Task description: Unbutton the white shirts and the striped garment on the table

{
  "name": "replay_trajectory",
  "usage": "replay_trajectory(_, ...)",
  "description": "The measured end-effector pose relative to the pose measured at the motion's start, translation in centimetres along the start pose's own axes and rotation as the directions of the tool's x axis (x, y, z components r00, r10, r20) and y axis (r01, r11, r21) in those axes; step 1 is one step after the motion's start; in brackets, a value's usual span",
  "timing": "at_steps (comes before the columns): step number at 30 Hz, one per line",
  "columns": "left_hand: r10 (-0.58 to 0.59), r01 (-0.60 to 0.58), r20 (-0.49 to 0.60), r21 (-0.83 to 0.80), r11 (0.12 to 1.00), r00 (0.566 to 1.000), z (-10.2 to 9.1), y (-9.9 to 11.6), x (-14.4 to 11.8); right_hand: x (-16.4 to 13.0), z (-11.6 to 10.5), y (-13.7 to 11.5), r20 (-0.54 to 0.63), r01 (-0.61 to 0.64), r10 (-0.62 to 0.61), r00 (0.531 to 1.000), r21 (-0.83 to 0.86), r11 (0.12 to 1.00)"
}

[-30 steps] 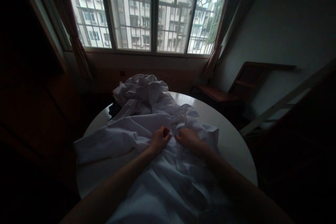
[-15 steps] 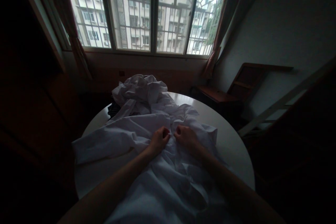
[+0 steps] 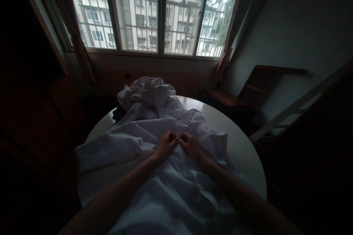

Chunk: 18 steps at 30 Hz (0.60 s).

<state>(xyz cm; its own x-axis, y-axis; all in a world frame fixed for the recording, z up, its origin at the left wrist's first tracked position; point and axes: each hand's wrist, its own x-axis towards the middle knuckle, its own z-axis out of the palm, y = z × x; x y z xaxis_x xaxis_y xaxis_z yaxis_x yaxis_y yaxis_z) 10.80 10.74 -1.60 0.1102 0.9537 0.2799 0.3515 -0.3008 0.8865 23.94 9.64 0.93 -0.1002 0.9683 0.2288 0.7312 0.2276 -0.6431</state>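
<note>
A white long-sleeved garment [image 3: 165, 187], seemingly a shirt or coat, lies spread over the round white table, one sleeve stretched out to the left. My left hand [image 3: 167, 143] pinches its fabric near the middle, fingers closed. Close beside it, my right hand [image 3: 190, 145] also pinches the cloth, and the fingertips of both hands nearly meet. What small part of the garment sits between the fingertips is too dark and small to make out.
A crumpled heap of white cloth [image 3: 147, 91] sits at the table's far side, with a dark striped piece [image 3: 118, 114] under its left edge. The round table's rim [image 3: 253, 154] shows at right. Beyond stand a wooden chair [image 3: 228, 97] and a barred window [image 3: 140, 14].
My right hand has moved slightly left, so the two hands' fingertips are now closer together on the garment. The cloth between them is drawn together.
</note>
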Motion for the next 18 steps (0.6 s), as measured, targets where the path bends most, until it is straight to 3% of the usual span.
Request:
replay_trajectory(10,-0.045,0.046,0.022,-0.052,0.998,0.999,-0.29,0.46,-0.12,0.26,-0.37,0.47,0.001,-0.053,0.054,0.999,0.133,0.990)
replay_trajectory(18,-0.048,0.051,0.029,-0.096,0.994,0.998,-0.26,0.37,-0.16,0.02,-0.66,0.21,0.008,-0.025,0.024,1.000,0.141,0.990)
